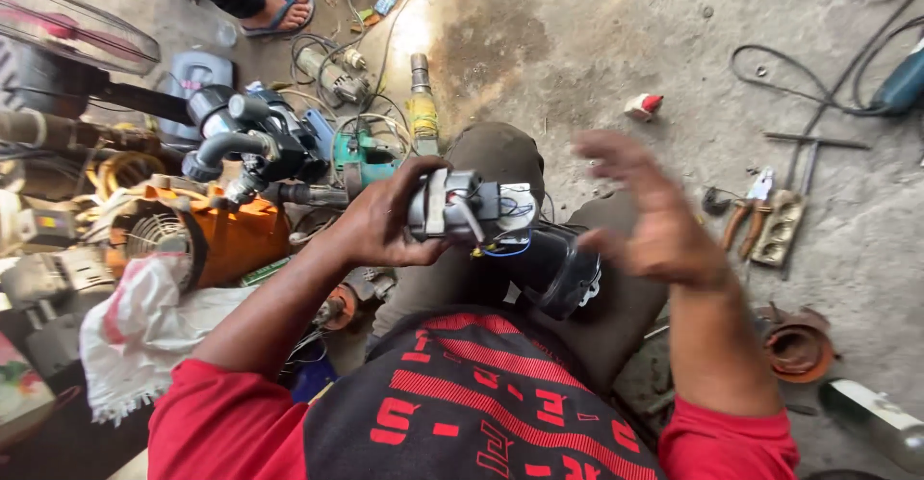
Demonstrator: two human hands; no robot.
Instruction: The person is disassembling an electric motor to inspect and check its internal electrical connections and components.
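While the person sits on the concrete floor point(597, 66) with knees drawn up, the left hand point(385, 220) is wrapped around the end of a small grey motor unit point(462, 208), holding it up over the lap, its loose white, blue and black wires hanging from the side that faces the right hand. Just below and to the right of the motor unit, a black round housing point(563, 273) rests against the person's dark trousers. The right hand point(650, 215) hovers beside the motor unit, apart from it, fingers spread wide and holding nothing; it is blurred. On the floor toward its right edge lie pliers with orange handles point(746, 215) just beside a pale socket strip point(780, 228), with a T-shaped metal wrench point(813, 143) beyond them and a rusty round part point(797, 345) nearer the person. A small white and red object point(643, 105) lies alone on the bare concrete further out. Black cables point(847, 76) curl near the far right corner of the floor. To the left, crowded together, stand a dark pump with grey pipe elbows point(255, 143), an orange machine with a fan grille point(192, 234), a green power tool point(364, 157) and a white cloth point(144, 331). Another person's foot in a blue sandal point(284, 10) shows at the far edge.
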